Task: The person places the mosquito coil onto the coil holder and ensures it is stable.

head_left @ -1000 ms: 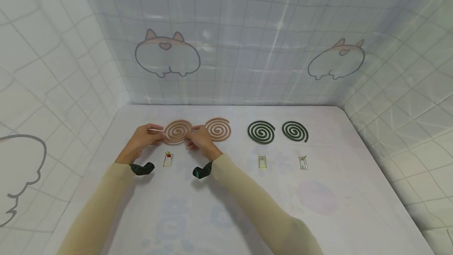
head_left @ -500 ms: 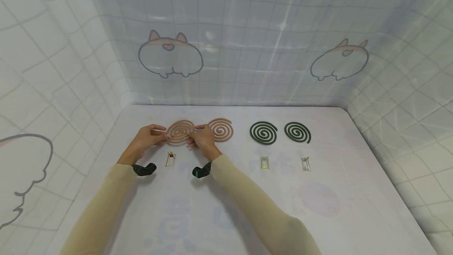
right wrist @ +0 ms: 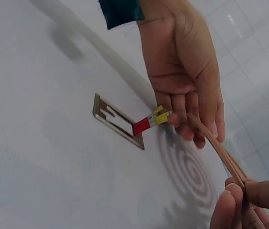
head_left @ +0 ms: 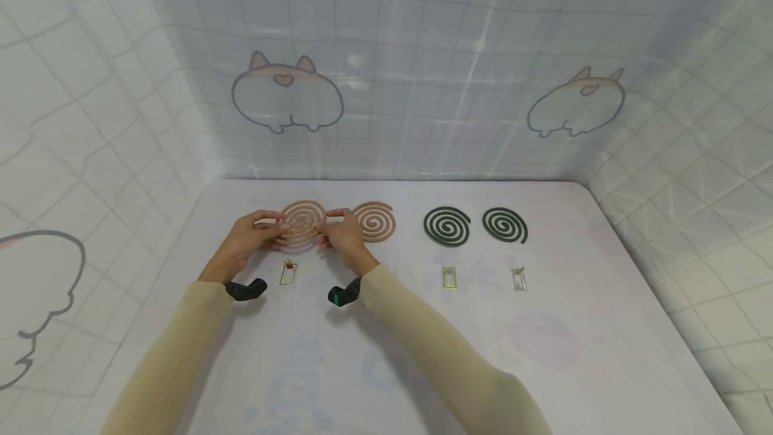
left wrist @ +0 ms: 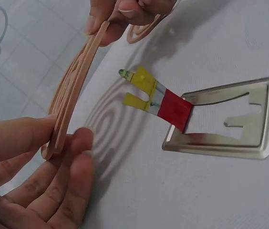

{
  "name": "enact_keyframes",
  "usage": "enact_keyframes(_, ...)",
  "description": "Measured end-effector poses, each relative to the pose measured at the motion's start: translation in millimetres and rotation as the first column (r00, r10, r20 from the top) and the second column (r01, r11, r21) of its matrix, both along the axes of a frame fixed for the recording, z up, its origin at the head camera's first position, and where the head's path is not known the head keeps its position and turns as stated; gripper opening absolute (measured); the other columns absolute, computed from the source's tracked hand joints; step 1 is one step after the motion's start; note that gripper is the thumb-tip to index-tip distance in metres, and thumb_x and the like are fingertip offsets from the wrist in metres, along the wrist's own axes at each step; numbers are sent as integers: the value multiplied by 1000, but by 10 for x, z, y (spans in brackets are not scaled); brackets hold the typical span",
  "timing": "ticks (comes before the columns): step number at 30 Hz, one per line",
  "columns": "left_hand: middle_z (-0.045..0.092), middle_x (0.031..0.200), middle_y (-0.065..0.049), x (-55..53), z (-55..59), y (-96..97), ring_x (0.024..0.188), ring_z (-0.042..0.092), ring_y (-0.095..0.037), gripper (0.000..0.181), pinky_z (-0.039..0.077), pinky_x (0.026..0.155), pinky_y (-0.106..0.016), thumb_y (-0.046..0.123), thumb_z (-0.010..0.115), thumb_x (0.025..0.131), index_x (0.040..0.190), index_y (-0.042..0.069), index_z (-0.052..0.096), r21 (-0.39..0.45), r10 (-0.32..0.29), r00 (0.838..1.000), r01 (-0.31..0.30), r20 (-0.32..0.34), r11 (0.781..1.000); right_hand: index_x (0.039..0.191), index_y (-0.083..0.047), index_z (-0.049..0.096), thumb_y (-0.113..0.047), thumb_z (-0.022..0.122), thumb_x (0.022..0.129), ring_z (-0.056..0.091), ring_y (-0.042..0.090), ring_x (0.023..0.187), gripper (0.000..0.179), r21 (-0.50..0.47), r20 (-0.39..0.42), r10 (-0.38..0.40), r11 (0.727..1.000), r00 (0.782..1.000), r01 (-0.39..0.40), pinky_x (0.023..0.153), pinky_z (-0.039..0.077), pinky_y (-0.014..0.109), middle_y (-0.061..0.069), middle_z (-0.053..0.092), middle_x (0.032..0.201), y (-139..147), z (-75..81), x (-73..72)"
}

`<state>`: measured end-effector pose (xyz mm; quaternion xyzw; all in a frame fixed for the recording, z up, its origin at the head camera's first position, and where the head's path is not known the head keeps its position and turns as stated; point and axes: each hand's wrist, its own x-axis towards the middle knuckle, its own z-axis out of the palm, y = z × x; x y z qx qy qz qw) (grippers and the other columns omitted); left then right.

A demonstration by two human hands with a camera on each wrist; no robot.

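Observation:
A tan mosquito coil (head_left: 304,203) is held tilted up off the table, throwing a spiral shadow on the white cloth. My left hand (head_left: 247,232) pinches its left edge between thumb and fingers, while my right hand (head_left: 345,232) pinches the opposite edge. Seen edge-on in the left wrist view, the coil (left wrist: 75,90) shows stacked layers of strand. Just nearer than the hands lies a metal coil stand (head_left: 288,275), its bent-up tab (left wrist: 175,109) coloured red and yellow. A second tan coil (head_left: 374,223) lies flat, partly behind my right hand.
Two green mosquito coils, one nearer the middle (head_left: 447,227) and one farther right (head_left: 504,225), lie flat. In front of them are a yellowish stand (head_left: 449,278) and a silvery stand (head_left: 519,279). Tile-patterned curtains (head_left: 386,86) enclose the table's back and sides.
The tan coil has been tipped more upright between both hands, its far edge rising. Hands and wrists stay in nearly the same place; the other coils and stands lie as before.

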<state>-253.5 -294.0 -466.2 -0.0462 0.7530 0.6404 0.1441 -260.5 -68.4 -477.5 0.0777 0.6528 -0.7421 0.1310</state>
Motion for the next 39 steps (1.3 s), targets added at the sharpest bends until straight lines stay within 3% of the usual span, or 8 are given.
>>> enact_keyframes(5,71,112,-8,-14,-62,-40,88,73,-14,52,60,82,-33,10,67,102,147,-5,47,3,21,1000,-21,-8,1000,126,-9,59,-5,75,95,66,21,61,35,29,-24,34,999,999,-33,59,60,36,7,75,87,12,8,17)
enact_keyframes(15,69,112,-9,23,63,-13,89,72,-16,51,58,86,-35,5,65,101,146,-8,45,41,22,1000,-23,18,999,134,-12,58,-6,72,97,65,24,60,40,85,-91,91,993,992,-84,58,61,38,10,75,88,45,27,25)
enact_keyframes(23,71,108,-3,35,-31,-45,90,72,-13,53,59,85,-30,16,72,99,143,-3,50,30,17,1000,-16,-17,999,121,-11,67,-7,72,97,58,16,55,25,98,-100,107,990,989,-97,52,54,29,12,73,86,84,46,54)
enact_keyframes(39,70,108,2,139,2,-47,94,69,-10,59,58,84,-24,18,78,94,143,-5,52,97,18,999,-15,-29,995,114,-11,71,-8,73,96,58,17,55,19,126,-175,132,986,976,-111,51,55,30,10,72,83,96,94,134)
